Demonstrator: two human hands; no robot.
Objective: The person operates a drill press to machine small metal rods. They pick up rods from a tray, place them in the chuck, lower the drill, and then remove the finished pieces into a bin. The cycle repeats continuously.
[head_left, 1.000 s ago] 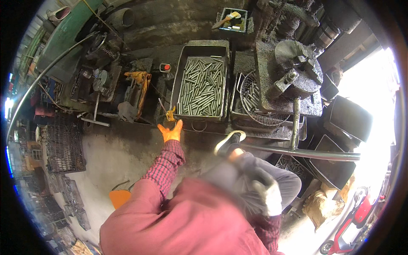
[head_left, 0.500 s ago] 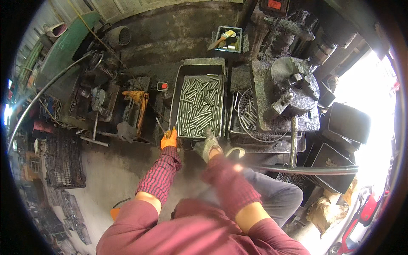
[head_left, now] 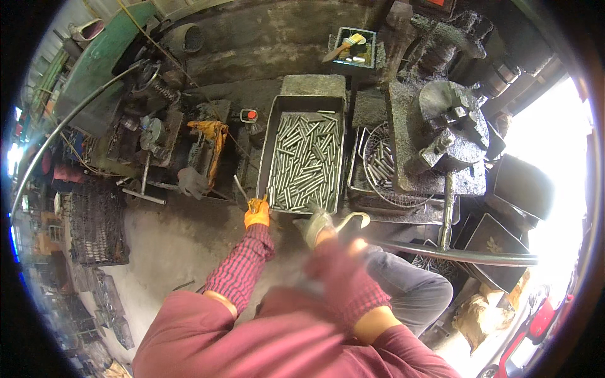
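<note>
My left hand [head_left: 257, 213], in an orange glove, is closed at the near left corner of a deep metal bin [head_left: 259, 186]. A thin metal rod [head_left: 241, 188] sticks up out of its fingers, outside the bin wall. Inside the bin lies a loose heap of short metal pins [head_left: 307, 160]. My right hand [head_left: 319, 228], in a worn greyish glove, is at the bin's near edge. Its fingers are smeared, so their grip is unclear. Beside that hand curves a pale, strap-like piece [head_left: 354, 219].
Right of the bin, a wire basket [head_left: 384, 200] holds more pins beneath a machine with a round chuck [head_left: 446, 104]. A bar [head_left: 466, 255] juts across at the right. A small tray [head_left: 353, 63] with a brush stands behind; a grey glove [head_left: 192, 183] lies left.
The whole view has shifted, so the bench appears further right and lower. My right hand has drawn back toward me from over the pins to the bin's edge. My left hand stays at the corner.
</note>
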